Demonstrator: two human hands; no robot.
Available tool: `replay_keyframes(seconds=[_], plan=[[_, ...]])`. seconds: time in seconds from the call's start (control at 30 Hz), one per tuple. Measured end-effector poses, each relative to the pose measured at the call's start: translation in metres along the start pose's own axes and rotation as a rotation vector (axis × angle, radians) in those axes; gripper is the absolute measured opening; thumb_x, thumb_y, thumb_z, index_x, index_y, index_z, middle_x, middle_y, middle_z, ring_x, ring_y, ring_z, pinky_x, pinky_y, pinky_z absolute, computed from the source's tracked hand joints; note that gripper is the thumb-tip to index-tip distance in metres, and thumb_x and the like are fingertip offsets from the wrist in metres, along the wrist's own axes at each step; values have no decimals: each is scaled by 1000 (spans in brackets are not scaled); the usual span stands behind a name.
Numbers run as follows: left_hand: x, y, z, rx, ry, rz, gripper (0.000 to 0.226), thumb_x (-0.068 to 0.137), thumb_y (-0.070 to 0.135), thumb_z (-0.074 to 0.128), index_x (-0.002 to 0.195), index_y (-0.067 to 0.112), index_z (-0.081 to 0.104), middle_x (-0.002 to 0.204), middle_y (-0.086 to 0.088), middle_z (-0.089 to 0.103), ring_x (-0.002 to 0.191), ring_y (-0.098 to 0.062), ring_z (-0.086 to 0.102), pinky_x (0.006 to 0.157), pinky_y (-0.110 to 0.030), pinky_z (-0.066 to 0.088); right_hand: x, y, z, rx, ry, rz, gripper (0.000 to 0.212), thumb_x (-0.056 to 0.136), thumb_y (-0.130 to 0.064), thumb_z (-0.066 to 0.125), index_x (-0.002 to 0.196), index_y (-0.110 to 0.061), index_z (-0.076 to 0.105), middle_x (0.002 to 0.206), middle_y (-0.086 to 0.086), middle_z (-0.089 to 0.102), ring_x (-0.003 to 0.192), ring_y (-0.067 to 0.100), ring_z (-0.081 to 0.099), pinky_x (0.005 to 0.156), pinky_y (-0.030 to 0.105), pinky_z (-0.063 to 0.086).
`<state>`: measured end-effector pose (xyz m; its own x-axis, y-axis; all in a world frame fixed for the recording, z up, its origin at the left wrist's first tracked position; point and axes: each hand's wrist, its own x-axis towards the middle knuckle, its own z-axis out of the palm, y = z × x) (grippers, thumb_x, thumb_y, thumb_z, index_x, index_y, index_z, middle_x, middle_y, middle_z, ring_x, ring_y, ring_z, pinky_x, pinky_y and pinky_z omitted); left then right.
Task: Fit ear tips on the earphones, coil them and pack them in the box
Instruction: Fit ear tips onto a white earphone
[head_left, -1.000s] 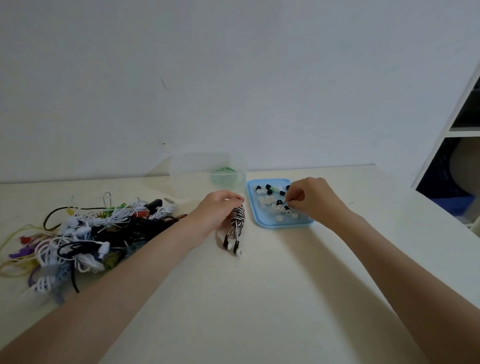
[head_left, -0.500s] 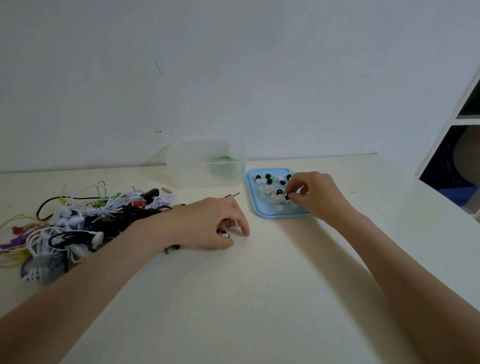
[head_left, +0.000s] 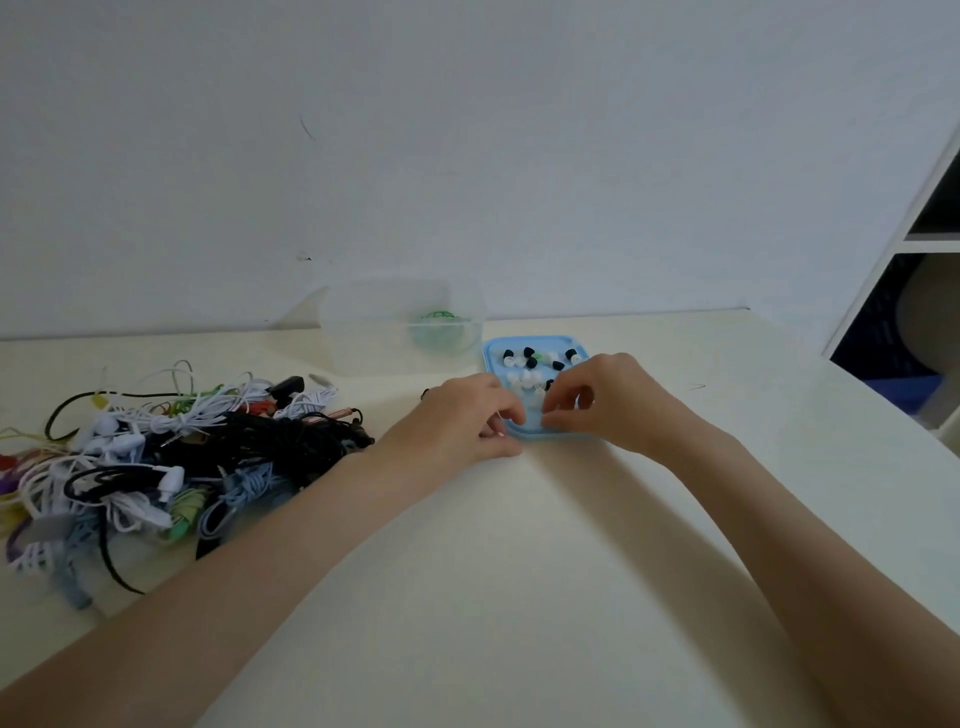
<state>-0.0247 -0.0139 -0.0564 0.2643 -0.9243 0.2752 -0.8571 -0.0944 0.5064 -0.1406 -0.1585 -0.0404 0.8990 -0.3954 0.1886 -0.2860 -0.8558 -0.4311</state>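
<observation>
Both hands' grip pinched together, at blue lid (head_left: 566, 344) front edge

A pale desk (head_left: 519, 597) by the wall.
On it lie a heap of earphones (head_left: 156, 457), a clear box (head_left: 363, 338) and a blue tray (head_left: 576, 345).

Tangled earphone pile (head_left: 156, 457) blocks the left of the surface (head_left: 519, 597); clear plastic box (head_left: 402, 332) stands at the back against the wall, blue lid (head_left: 540, 345) of ear tips just right of it. Both hands crowd the lid's near edge. Near half and far right of surface open for passage.
</observation>
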Motion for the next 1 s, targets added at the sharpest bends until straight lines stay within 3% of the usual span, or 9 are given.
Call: replay_keyframes(seconds=[0.1,0.17,0.23,0.3,0.43,0.6,0.7,0.8,1.0], plan=[[-3,-3,2,-23,58,-8,21,77,16,73,93,10,61,94,0,53,90,-15,61,81,-28,50,1,1,3,26,11,13,7,76,-17,73,82,-16,71,76,-3,63,64,4,52,60,9,39],[-6,-6,2,-38,87,-46,27,76,18,74,80,21,48,92,2,51,89,-16,62,76,-23,49,0,0,3,50,29,16,5,75,-13,73,79,-14,70,74,-3,62,62,1,51,59,6,39],[-8,-8,3,-48,73,-62,35,76,18,74,70,24,40,94,1,50,86,-18,62,79,-27,50,-1,-2,5,48,38,10,7,75,-10,72,76,-16,68,71,-5,61,61,-1,51,58,4,39],[-10,-8,1,-65,30,-53,31,75,19,75,65,21,46,97,0,52,84,-18,60,85,-33,50,-2,-6,7,65,60,-10,13,75,-8,71,72,-19,64,65,-12,57,58,-3,52,59,4,38],[-15,-11,-11,22,-90,24,13,76,19,74,82,13,65,101,1,58,90,-14,57,88,-33,45,-4,-16,10,197,131,-54,22,75,-6,70,67,-23,60,69,-15,57,64,-7,53,59,6,39],[-17,-17,-22,-2,-113,47,27,80,13,68,105,19,61,113,5,51,101,-12,56,92,-31,47,-8,-31,17,434,55,-48,25,78,-1,69,66,-22,61,67,-10,63,56,-1,59,60,11,48],[-18,-19,-30,130,-134,25,30,78,21,70,105,26,60,111,11,47,100,-6,47,89,-19,38,-10,-32,18,532,-3,-18,16,79,-2,68,69,-14,63,58,-10,63,50,5,60,60,15,50],[-17,-19,-36,234,-184,30,15,80,22,67,95,26,67,103,9,55,94,-4,47,85,-19,36,-10,-31,20,572,-25,17,12,79,-1,68,74,-11,64,55,-9,65,51,8,63,61,17,53],[-15,-27,-39,198,-214,22,12,82,24,68,93,20,71,105,9,63,93,-2,53,85,-20,40,-12,-36,21,748,-55,48,8,79,5,66,75,-2,65,66,7,69,59,13,68,63,18,54]])
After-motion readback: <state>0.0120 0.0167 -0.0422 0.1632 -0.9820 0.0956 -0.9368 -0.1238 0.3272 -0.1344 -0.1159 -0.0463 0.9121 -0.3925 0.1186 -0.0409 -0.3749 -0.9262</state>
